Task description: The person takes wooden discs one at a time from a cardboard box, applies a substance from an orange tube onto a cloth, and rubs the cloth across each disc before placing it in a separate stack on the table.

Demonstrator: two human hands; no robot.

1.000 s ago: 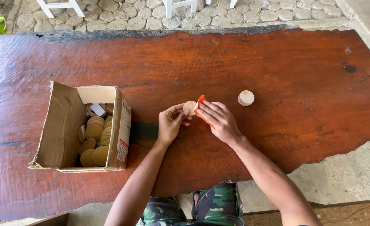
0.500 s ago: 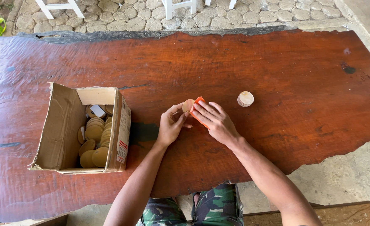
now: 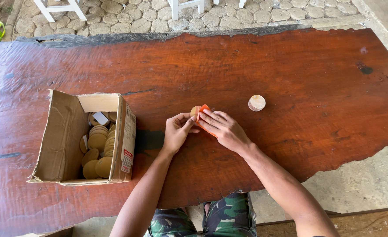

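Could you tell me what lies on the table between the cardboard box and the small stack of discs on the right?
In the head view, both hands: left hand and right hand, holding a wooden disc and an orange sheet, lie between box and stack.

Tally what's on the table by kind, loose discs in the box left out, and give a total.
Cardboard box: 1
Stack of wooden discs: 1
Wooden disc in the left hand: 1
Orange piece under the right hand: 1
Total: 4
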